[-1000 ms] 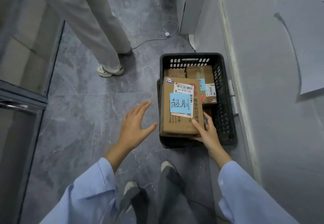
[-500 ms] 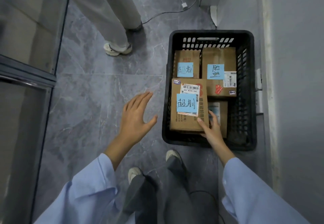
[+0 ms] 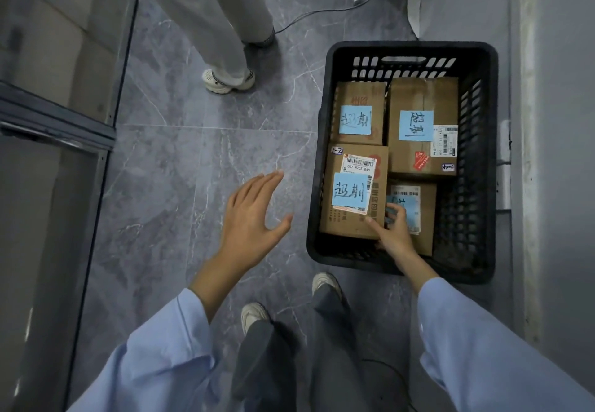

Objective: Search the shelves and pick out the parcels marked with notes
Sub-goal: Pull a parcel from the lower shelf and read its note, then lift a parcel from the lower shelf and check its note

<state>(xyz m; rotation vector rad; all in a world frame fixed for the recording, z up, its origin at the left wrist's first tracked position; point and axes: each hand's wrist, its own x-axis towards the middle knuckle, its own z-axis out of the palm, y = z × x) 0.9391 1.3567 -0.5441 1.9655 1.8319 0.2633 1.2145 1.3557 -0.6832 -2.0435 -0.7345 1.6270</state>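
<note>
The cardboard parcel point(image 3: 354, 223) with the blue note point(image 3: 350, 190), held over the near rim a second ago, now lies in the near-left corner of the black plastic crate point(image 3: 409, 49). The note faces up and the long axis runs away from the person. The right hand point(image 3: 394, 234) pinches its near-right corner, thumb on top. The left hand point(image 3: 251, 218) hovers with fingers spread over the grey floor point(image 3: 193, 170).

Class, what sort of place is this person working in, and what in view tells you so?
Probably an indoor parcel depot or pickup point: a black plastic crate on the grey tiled floor holds cardboard parcels bearing barcode labels and blue handwritten notes.
</note>
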